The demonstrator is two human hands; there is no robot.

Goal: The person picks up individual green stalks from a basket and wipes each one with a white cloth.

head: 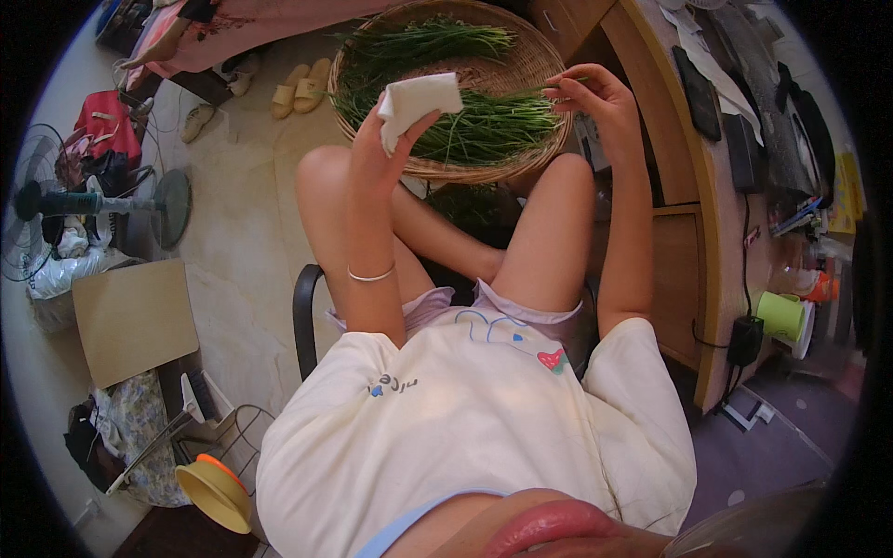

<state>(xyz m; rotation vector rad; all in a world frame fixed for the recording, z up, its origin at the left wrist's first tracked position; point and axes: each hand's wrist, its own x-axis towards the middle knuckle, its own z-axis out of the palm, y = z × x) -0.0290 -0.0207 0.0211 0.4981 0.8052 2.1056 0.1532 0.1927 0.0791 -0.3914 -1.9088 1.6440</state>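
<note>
My left hand point(380, 150) is raised over the near left rim of a round wicker basket point(534, 56). It grips a folded white tissue or cloth point(423, 97) between thumb and fingers. At the basket's right rim, my right hand point(603, 97) pinches a thin green stalk point(558, 83) at the fingertips. A bundle of long green chive-like stalks point(502, 129) lies in the near half of the basket, partly behind the white piece. Another bundle point(446, 42) rests along the far side. Small brownish scraps lie on the weave between the two bundles.
A wooden desk point(680, 125) runs along my right, bearing a phone point(696, 91), a power adapter point(745, 342) and a green cup point(780, 315). Yellow slippers point(301, 91) sit on the floor ahead. A standing fan point(91, 203) and a flat board point(136, 321) are at left.
</note>
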